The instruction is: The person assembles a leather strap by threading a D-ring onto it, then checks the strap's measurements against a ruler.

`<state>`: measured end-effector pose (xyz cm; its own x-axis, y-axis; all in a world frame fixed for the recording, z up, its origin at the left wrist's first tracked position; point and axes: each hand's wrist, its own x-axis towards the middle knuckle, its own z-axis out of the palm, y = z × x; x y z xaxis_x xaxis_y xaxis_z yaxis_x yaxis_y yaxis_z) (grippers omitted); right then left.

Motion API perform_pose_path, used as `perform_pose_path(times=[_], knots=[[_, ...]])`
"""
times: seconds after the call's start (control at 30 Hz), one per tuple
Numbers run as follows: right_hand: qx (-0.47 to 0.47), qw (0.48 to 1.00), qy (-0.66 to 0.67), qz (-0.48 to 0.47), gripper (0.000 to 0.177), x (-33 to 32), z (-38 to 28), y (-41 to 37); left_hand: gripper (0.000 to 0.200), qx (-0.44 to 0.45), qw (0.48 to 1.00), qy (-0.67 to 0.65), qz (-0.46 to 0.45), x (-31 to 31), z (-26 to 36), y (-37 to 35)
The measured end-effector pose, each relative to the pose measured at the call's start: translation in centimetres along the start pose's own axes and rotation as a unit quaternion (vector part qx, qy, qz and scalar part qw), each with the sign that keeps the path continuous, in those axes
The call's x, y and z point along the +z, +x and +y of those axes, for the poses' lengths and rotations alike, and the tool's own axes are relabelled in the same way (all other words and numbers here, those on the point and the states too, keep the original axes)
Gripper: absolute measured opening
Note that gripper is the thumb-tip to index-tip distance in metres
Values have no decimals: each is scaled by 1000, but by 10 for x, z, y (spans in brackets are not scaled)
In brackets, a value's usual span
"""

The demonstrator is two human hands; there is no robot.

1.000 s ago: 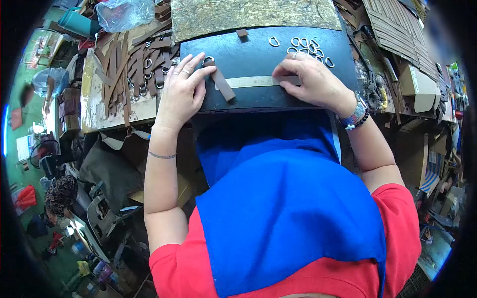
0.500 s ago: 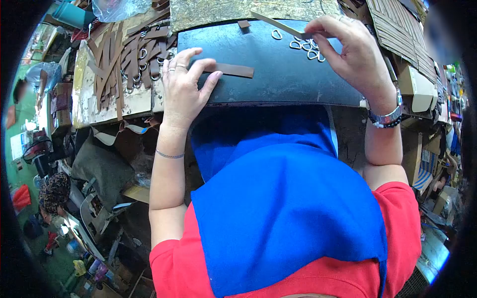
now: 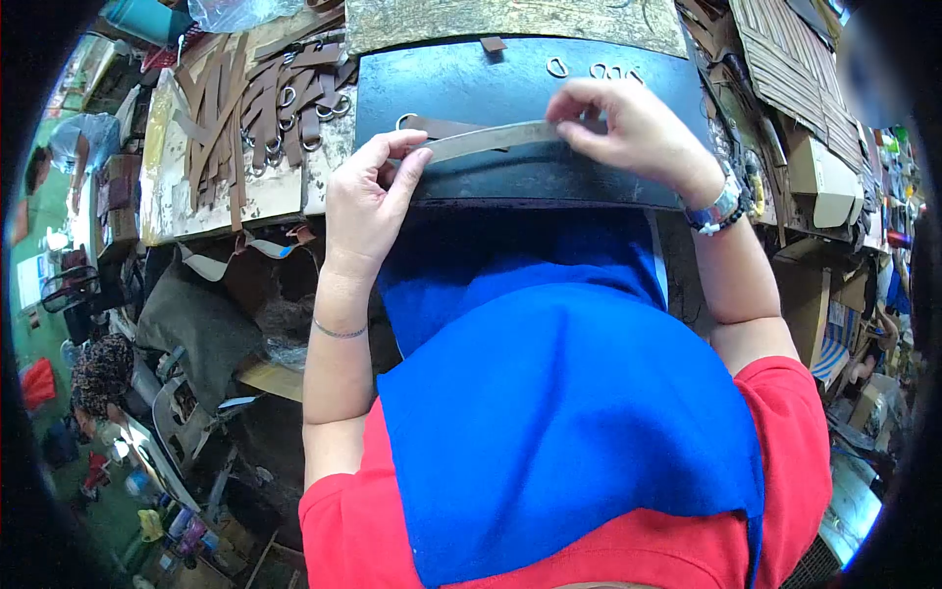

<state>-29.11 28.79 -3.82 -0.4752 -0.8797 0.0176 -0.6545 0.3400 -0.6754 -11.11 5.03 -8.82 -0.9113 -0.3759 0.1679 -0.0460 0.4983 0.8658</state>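
A pale-sided leather strap (image 3: 491,141) is stretched between my two hands above the dark work board (image 3: 442,83). My left hand (image 3: 371,191) pinches its left end between thumb and fingers. The right end is pinched by my right hand (image 3: 633,135). Partly hidden behind this strap, a brown leather strap (image 3: 442,127) lies on the board with a metal ring (image 3: 403,121) at its left end. Several metal D-rings (image 3: 613,72) lie beyond my right hand, partly covered by it. One D-ring (image 3: 557,67) sits apart from them. A small brown leather piece (image 3: 493,44) is near the board's far edge.
To the left are a heap of brown straps with rings (image 3: 294,98) and loose leather strips (image 3: 208,133). A worn wooden board (image 3: 510,25) borders the far side. Stacked strips (image 3: 795,74) and a carton (image 3: 822,177) stand at the right.
My right hand has moved left and nearer, bringing the strap across the board. My left hand has left the lying strap and now grips the other strap's left end.
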Motion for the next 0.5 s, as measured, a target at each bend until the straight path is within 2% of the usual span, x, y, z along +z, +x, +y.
perform_pose_path(times=[0.1,0.13,0.2,0.23,0.37,0.5], knots=[[46,999,16,-23,19,14,-3,-11,29,-5,988,150,-17,-8,13,-1],[71,997,21,-30,19,16,-4,-13,31,66,981,182,5,-8,10,2],[9,1000,-15,17,18,23,4,-18,38,209,946,242,46,-10,-1,9],[-22,998,-33,40,19,27,6,-20,46,188,959,212,13,-10,-4,8],[-83,989,-81,93,24,39,1,-17,46,182,959,215,-8,-6,-12,10],[-98,986,-93,96,18,45,4,-16,44,169,958,231,-2,-3,-11,2]])
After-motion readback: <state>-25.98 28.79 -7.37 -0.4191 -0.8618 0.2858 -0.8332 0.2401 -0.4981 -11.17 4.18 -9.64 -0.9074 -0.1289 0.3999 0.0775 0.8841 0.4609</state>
